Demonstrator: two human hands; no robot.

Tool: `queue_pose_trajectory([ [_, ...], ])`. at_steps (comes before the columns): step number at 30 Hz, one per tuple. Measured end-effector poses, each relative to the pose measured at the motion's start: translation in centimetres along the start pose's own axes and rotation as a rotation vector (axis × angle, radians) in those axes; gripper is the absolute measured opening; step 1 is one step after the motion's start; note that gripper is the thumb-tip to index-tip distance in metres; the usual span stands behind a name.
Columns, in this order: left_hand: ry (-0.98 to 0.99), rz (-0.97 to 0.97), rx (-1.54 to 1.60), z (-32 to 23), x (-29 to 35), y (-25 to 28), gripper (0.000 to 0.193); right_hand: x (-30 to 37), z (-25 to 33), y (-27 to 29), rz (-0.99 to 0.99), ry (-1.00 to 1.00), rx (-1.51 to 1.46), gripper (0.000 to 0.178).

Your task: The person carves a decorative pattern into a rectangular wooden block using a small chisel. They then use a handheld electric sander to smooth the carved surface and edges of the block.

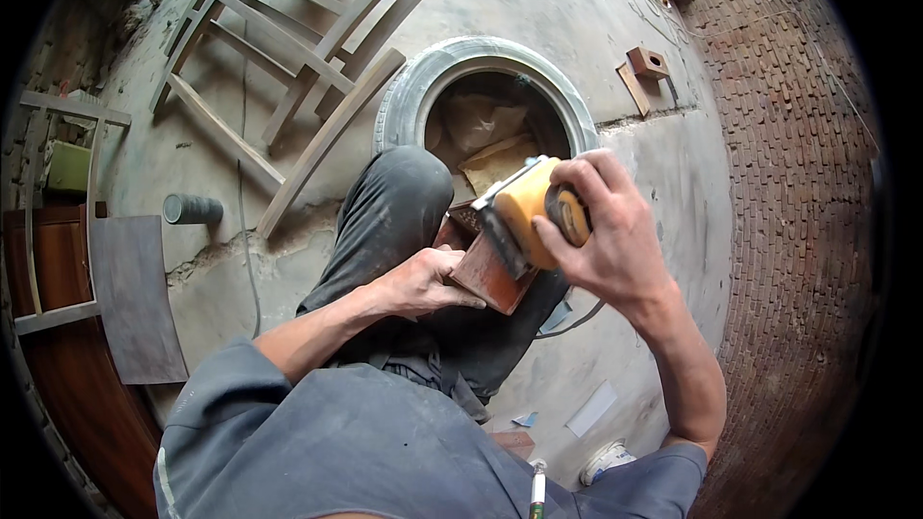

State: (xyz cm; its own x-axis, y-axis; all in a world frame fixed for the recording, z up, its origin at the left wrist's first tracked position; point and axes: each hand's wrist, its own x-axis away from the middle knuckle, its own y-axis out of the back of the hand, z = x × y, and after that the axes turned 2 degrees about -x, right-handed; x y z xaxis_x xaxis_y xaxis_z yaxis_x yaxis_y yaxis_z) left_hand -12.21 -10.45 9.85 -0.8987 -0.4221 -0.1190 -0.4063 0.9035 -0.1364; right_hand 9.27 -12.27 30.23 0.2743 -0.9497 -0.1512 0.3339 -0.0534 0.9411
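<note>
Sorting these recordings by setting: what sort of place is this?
Probably a woodworking workshop: the right hand holds a yellow power sander at a reddish-brown wooden piece, with a greyish slatted frame beyond.

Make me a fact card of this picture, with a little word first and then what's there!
Left grip: holding the red-brown box
Right grip: wrapped around the sander
Sander: yellow and black, its base at the box's side, a bit blurred
Tyre: grey, lying on the floor, just beyond the left knee
Inside tyre: a crinkly pale bag and a brownish sheet
Upper left: a wooden frame on the floor
Right side: lots of bricks
</note>
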Motion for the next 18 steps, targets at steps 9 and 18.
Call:
queue_pose_trajectory([
  [9,0.030,0.062,0.052,0.3,0.4,0.0,0.028,1.0,3.3,0.4,0.102,-0.059,0.010,0.036],
  [18,0.152,0.031,0.021,-1.4,0.2,0.1,0.030,0.8,3.0,0.2,0.091,-0.087,-0.003,0.032],
])
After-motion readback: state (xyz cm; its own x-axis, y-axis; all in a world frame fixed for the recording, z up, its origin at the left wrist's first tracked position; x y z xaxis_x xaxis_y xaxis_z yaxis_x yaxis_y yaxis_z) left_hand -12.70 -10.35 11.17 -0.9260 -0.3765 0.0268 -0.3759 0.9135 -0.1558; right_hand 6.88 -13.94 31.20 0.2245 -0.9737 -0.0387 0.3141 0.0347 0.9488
